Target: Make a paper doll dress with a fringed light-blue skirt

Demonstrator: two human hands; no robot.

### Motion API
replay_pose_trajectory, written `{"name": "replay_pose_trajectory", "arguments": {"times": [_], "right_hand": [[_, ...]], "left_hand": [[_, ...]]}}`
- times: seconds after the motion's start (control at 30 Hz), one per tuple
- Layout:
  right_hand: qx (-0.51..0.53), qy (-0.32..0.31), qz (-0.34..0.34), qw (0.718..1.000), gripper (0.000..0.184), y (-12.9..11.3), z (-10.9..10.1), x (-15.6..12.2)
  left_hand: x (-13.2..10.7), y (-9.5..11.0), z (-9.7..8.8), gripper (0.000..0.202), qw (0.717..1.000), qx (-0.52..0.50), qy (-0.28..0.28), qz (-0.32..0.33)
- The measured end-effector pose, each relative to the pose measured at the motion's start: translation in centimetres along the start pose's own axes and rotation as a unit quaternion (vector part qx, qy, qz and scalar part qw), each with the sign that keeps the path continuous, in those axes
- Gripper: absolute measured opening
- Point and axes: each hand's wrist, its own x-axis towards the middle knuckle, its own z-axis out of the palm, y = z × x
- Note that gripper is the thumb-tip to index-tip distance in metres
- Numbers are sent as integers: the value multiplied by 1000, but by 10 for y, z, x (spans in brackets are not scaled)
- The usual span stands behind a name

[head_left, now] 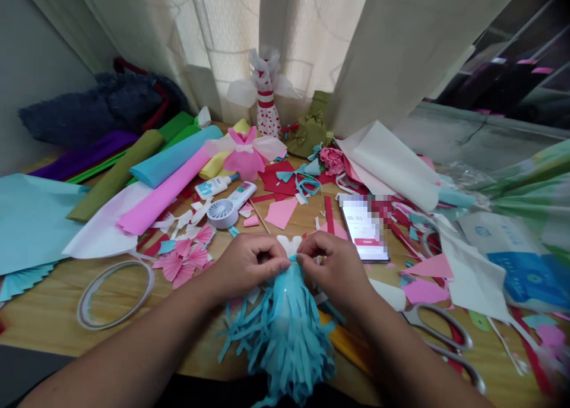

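Closest to the body, a fringed turquoise paper skirt [285, 322], narrow end pointing away from the lap, loose strips spilling toward the near edge of the table [53, 319] — likely turned this way to bring the waist under the thumbs and leave the fringe out of the grip. Just above the waist, between both hands, a white heart-shaped top [289, 246], mostly clear of the grip, perhaps to avoid creasing.

At one side of the waist, the left hand [249, 262]: thumb and forefinger together, clamped on the turquoise paper, other fingers curled in. Opposite, the right hand [336, 265]: thumb and forefinger in a matching pinch on the same waist. Held from both sides, probably to steady so narrow a part. Cannot tell the firmness of either pinch.

Off to the left, a ring of tape [81, 307]; to the right, scissors [468, 340], handle loops toward the near side, seemingly for easy reach. Beyond, pink pleated paper [187, 256], a small fan [222, 213] and a phone [363, 230], screen up — presumably for reading at a glance. Farther, coloured paper rolls [164, 188], side by side. Behind, a pink paper dress [244, 155]; then, by the curtain [378, 40], a red-and-white paper dress [268, 120], upright.
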Motion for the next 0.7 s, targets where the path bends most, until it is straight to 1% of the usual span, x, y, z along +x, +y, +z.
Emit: {"name": "replay_pose_trajectory", "arguments": {"times": [0.1,0.23,0.3,0.37,0.47,0.53,0.7], "right_hand": [[17,-5,-35,999,17,-4,-2,-3],[39,-24,-29,999,19,-4,-4,-8],[49,-32,-24,998,19,-3,-6,-10],[52,-33,-33,998,18,-2,-7,-12],[41,-17,-70,997,15,-3,-7,-15],[32,-4,-83,996,13,-5,-6,-18],[11,22,-77,997,11,-10,1,-27]], "left_hand": [[-2,-2,2,23,1000,-4,0,-18],[-3,3,2,18,999,-5,-20,-34],[-3,8,2,11,999,13,-33,-41],[-4,12,4,5,997,43,-34,-46],[-6,16,7,8,994,96,-14,-42],[-8,17,11,9,991,128,5,-30],[-12,15,19,6,979,197,49,25]]}}
